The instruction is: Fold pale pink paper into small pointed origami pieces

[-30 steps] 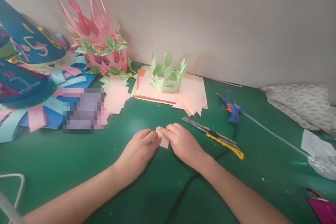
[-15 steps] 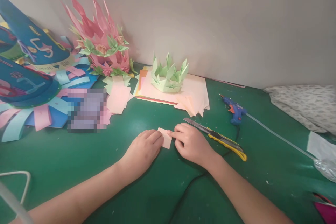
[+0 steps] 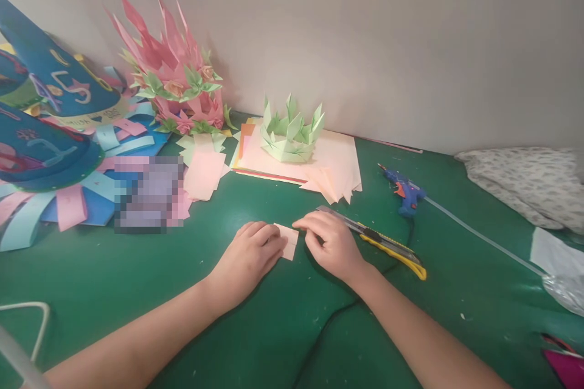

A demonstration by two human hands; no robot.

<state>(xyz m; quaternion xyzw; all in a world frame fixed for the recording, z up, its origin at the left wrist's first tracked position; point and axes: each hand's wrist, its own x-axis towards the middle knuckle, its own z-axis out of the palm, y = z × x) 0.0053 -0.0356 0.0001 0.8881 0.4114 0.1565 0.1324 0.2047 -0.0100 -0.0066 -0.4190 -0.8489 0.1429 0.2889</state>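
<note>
A small folded piece of pale pink paper lies flat on the green table, a crease line visible across it. My left hand presses its left part down, with the fingertips bent over it and covering that side. My right hand is at the upper right corner of the paper. Its index finger is stretched out, with the tip just at or above the corner; whether it touches I cannot tell. Thumb and index finger are apart, the other fingers curled. Right behind this hand is a yellow utility knife with its blade out.
A blue glue gun with a long glue stick lies at right. Behind stand a green paper crown on stacked paper and a pink paper crown. Blue cone hats are at left. A black cable crosses the table.
My right index finger has moved from the paper's right part to its upper right corner, uncovering that side. My left hand still holds the paper down. The camera view has shifted slightly.
</note>
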